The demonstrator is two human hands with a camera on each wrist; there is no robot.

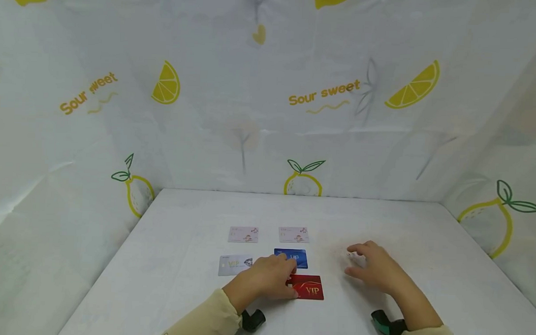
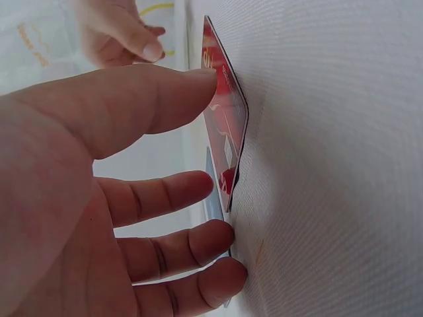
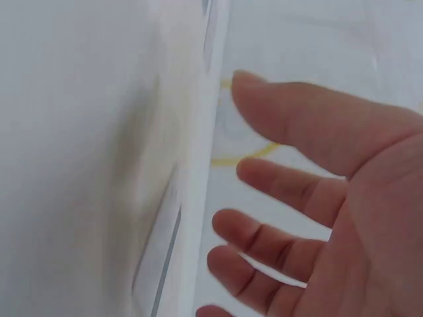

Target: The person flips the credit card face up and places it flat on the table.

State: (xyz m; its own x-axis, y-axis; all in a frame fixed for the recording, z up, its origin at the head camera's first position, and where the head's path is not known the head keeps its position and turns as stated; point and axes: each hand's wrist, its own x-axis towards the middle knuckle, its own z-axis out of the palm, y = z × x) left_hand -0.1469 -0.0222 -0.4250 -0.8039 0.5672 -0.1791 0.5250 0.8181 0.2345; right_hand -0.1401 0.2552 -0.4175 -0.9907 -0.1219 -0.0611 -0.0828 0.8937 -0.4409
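A red VIP card (image 1: 310, 288) lies on the white table, partly covered by my left hand (image 1: 270, 276). In the left wrist view the thumb touches or nearly touches the red card (image 2: 228, 122), while the other fingers spread loosely beside it. Just beyond it lies a blue VIP card (image 1: 297, 256), and a silver VIP card (image 1: 233, 265) is to the left of that hand. My right hand (image 1: 375, 267) hovers at the right, its fingers apart and holding nothing. Below it a pale card (image 1: 357, 259) is mostly hidden; the right wrist view shows a thin card (image 3: 158, 257) edge-on.
Two pale pink cards, a left one (image 1: 243, 234) and a right one (image 1: 293, 234), lie farther back on the table (image 1: 179, 292). A white cloth backdrop (image 1: 207, 131) with lemon prints rises behind and at both sides. Dark curved pieces (image 1: 254, 321) sit at the wrists.
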